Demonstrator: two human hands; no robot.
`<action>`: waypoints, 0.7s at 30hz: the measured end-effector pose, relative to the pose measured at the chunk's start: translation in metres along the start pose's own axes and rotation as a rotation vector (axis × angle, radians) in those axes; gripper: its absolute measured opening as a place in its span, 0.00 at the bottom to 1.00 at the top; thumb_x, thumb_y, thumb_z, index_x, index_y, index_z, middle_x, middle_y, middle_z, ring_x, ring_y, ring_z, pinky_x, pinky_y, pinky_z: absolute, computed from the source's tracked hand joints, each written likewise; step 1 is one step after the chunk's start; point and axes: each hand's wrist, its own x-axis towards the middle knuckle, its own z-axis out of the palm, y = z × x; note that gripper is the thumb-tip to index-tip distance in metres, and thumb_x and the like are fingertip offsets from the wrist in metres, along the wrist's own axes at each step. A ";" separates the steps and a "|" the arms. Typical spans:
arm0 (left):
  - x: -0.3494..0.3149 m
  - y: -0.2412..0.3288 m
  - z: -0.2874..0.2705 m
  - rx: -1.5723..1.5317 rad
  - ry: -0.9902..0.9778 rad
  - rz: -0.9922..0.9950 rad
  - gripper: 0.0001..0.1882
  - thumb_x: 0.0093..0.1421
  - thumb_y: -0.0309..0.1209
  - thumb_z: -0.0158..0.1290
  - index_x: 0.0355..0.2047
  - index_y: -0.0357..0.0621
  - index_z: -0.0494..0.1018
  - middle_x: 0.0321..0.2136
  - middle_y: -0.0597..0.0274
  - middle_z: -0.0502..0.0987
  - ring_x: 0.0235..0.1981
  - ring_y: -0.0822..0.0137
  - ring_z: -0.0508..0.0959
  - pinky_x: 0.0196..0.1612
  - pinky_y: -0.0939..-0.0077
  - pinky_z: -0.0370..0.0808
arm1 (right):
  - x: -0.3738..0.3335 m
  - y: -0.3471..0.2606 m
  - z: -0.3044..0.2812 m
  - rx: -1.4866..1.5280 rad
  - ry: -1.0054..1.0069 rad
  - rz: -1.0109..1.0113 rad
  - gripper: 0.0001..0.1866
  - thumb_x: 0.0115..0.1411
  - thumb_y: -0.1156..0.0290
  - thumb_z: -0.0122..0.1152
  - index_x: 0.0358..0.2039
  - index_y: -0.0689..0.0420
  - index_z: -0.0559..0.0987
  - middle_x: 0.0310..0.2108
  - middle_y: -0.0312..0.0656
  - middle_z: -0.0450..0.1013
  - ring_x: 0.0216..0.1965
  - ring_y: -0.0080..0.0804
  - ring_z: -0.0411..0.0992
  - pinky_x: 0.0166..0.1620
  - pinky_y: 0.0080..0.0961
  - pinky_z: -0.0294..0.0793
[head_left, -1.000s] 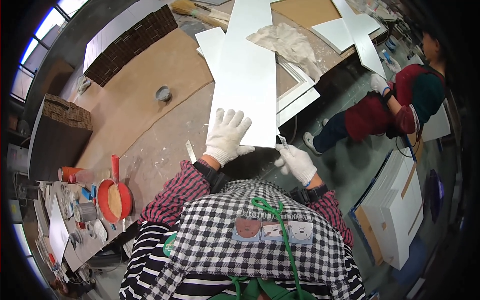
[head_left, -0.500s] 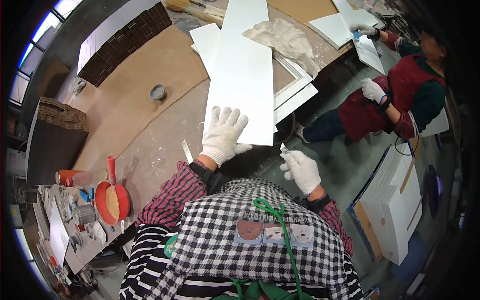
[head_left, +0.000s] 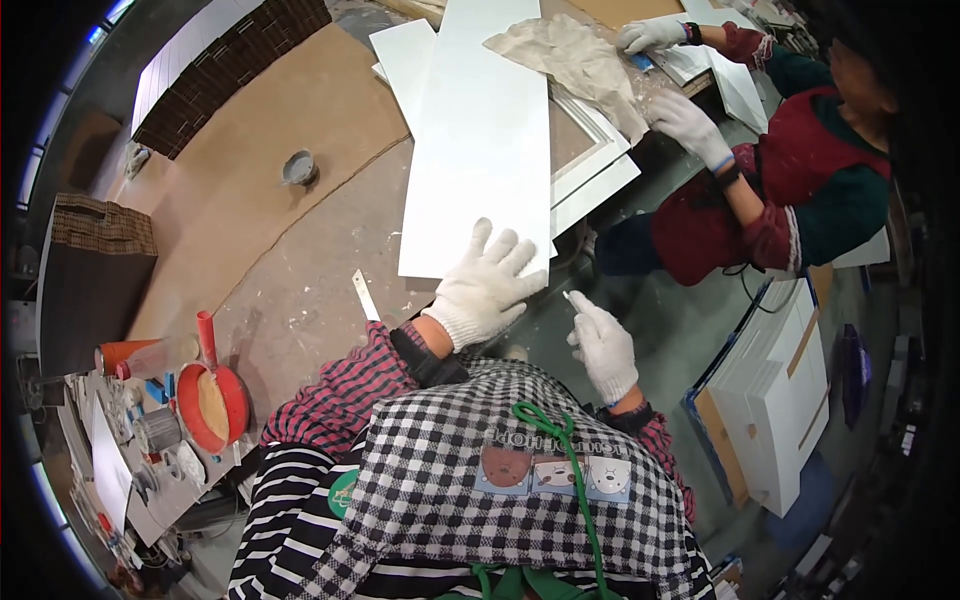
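My left hand, in a white knit glove, lies with fingers spread on the near end of a long white panel. To its right, my right hand is closed, also gloved, just off the panel's near right corner. A small thin tool pokes out above its fingertips; only a pale tip shows, and its exact kind is unclear. The panel lies over other white boards on the table. Left of my left wrist is a flat metal strip.
A crumpled cloth partly covers the panel. On the right, a co-worker stands with gloved hands near it. At left are a red pan, a small grey cup and stacked dark panels. White boards lean lower right.
My left hand has shifted right along the panel's near end. My right hand stays beside it, its tool showing less. The co-worker's hands have come closer to the cloth.
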 end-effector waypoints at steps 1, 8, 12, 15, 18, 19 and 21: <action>0.000 0.000 0.000 -0.030 0.011 0.039 0.23 0.57 0.40 0.59 0.53 0.54 0.74 0.56 0.57 0.69 0.62 0.52 0.63 0.71 0.39 0.47 | -0.001 -0.008 0.001 0.126 0.014 0.101 0.20 0.70 0.66 0.52 0.61 0.53 0.76 0.32 0.36 0.77 0.29 0.19 0.74 0.32 0.20 0.74; 0.000 -0.002 0.008 -0.348 0.068 -0.039 0.24 0.52 0.39 0.62 0.50 0.55 0.76 0.55 0.58 0.70 0.60 0.53 0.65 0.70 0.38 0.48 | 0.000 -0.007 0.003 0.317 0.040 0.194 0.21 0.73 0.65 0.49 0.63 0.53 0.73 0.37 0.35 0.79 0.32 0.15 0.73 0.28 0.15 0.73; 0.007 0.005 -0.001 -0.081 0.097 0.006 0.20 0.51 0.38 0.62 0.46 0.52 0.78 0.53 0.59 0.72 0.59 0.54 0.65 0.71 0.43 0.49 | 0.001 -0.004 0.007 0.360 0.079 0.175 0.21 0.73 0.63 0.50 0.62 0.55 0.74 0.35 0.38 0.79 0.29 0.15 0.73 0.27 0.14 0.72; 0.002 -0.002 -0.005 -0.240 0.027 0.105 0.15 0.53 0.37 0.61 0.40 0.48 0.80 0.51 0.58 0.74 0.60 0.55 0.66 0.71 0.46 0.49 | 0.002 -0.004 0.005 0.319 0.050 0.233 0.19 0.73 0.62 0.51 0.55 0.60 0.77 0.32 0.39 0.79 0.27 0.15 0.72 0.26 0.14 0.70; -0.021 -0.011 -0.006 -0.588 0.016 0.064 0.09 0.56 0.33 0.60 0.36 0.44 0.82 0.50 0.56 0.77 0.58 0.56 0.71 0.73 0.48 0.49 | 0.006 -0.008 0.005 0.358 0.040 0.236 0.17 0.72 0.61 0.51 0.47 0.63 0.78 0.30 0.41 0.78 0.25 0.16 0.72 0.28 0.15 0.71; -0.031 -0.012 -0.006 -0.845 0.053 -0.021 0.07 0.58 0.31 0.59 0.34 0.43 0.82 0.50 0.55 0.78 0.57 0.57 0.73 0.73 0.50 0.50 | 0.009 -0.012 0.005 0.376 0.058 0.154 0.17 0.72 0.62 0.51 0.46 0.64 0.77 0.30 0.41 0.78 0.26 0.18 0.72 0.30 0.16 0.72; -0.045 -0.009 -0.017 -0.913 0.075 -0.107 0.07 0.61 0.29 0.57 0.37 0.41 0.82 0.51 0.55 0.79 0.55 0.59 0.77 0.73 0.53 0.53 | 0.017 -0.017 0.002 0.413 0.012 -0.029 0.14 0.72 0.66 0.51 0.44 0.64 0.77 0.33 0.41 0.78 0.31 0.22 0.75 0.37 0.21 0.75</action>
